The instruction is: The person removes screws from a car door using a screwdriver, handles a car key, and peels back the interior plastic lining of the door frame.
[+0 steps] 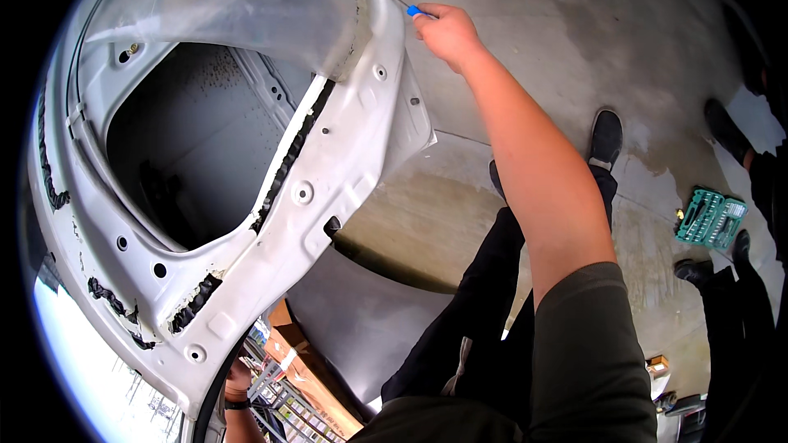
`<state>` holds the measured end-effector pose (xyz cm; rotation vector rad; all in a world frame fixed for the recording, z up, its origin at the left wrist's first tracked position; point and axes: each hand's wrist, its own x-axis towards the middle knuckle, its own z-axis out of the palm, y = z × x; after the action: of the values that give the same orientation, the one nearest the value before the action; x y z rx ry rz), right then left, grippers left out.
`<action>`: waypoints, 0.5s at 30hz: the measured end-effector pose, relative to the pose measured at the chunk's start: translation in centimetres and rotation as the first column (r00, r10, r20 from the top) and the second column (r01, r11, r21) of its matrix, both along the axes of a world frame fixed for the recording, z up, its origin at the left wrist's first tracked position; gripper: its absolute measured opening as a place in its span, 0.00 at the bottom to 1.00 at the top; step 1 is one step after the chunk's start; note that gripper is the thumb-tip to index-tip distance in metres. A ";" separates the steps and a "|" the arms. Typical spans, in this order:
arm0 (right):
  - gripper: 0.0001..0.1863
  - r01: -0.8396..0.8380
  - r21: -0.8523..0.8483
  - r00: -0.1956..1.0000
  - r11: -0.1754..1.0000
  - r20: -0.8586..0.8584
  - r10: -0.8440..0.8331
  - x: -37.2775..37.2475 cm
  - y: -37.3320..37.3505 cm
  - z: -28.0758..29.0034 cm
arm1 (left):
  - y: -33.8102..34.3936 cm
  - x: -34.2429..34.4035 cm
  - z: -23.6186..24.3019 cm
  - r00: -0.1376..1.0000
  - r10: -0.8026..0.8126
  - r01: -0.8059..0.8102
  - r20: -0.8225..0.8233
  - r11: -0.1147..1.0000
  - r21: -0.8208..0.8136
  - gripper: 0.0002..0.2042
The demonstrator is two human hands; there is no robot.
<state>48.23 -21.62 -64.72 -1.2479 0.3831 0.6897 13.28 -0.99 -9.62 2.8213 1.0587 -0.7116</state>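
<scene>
My right hand [447, 37] grips a screwdriver [417, 11] with a blue handle, its tip at the upper right edge of a white metal car door panel [353, 156]. The door has a large opening, bolt holes and strips of black sealant; a clear plastic sheet [230, 0] covers its upper part. My left hand [236, 377] is at the door's lower edge, its fingers mostly hidden behind it.
A green socket set case [710, 220] lies open on the concrete floor [533, 25] at the right. Other people's dark legs and shoes [726, 127] stand along the right edge. A cardboard box [300, 344] and a metal rack show below the door.
</scene>
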 end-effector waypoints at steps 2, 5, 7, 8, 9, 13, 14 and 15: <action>0.24 -0.028 0.027 1.000 0.999 -0.004 0.028 0.7 -0.9 0.8 | 0.4 -0.6 0.4 0.997 -0.066 0.067 -0.044 0.997 0.034 0.21; 0.24 -0.116 0.027 0.993 0.993 -0.010 0.117 2.6 -3.1 1.7 | 1.2 -1.2 0.8 0.986 -0.137 0.144 -0.094 0.988 0.064 0.20; 0.24 -0.185 0.014 0.983 0.983 -0.016 0.185 3.3 -3.9 2.3 | 2.9 -3.3 2.1 0.975 -0.185 0.199 -0.120 0.973 0.117 0.21; 0.23 -0.215 -0.012 0.977 0.977 -0.019 0.215 3.7 -4.3 2.5 | 3.2 -3.6 2.3 0.962 -0.233 0.249 -0.144 0.963 0.108 0.21; 0.23 -0.245 -0.037 0.970 0.969 -0.022 0.244 4.0 -4.5 2.6 | 3.3 -3.9 2.8 0.961 -0.231 0.249 -0.153 0.963 0.106 0.21; 0.23 -0.248 -0.031 0.969 0.968 0.008 0.248 3.9 -4.1 1.4 | 3.4 -3.8 2.8 0.959 -0.225 0.244 -0.175 0.964 0.101 0.20; 0.23 -0.219 -0.056 0.976 0.974 0.011 0.219 3.5 -3.5 1.1 | 3.5 -3.8 2.8 0.959 -0.224 0.243 -0.176 0.965 0.099 0.19; 0.23 -0.189 -0.081 0.982 0.979 0.014 0.191 3.1 -3.1 0.8 | 3.5 -3.8 2.9 0.957 -0.222 0.243 -0.184 0.965 0.100 0.19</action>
<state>51.38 -24.77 -63.92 -1.3783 0.2776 0.8295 9.50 2.56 -6.73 3.0719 0.8206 -0.9578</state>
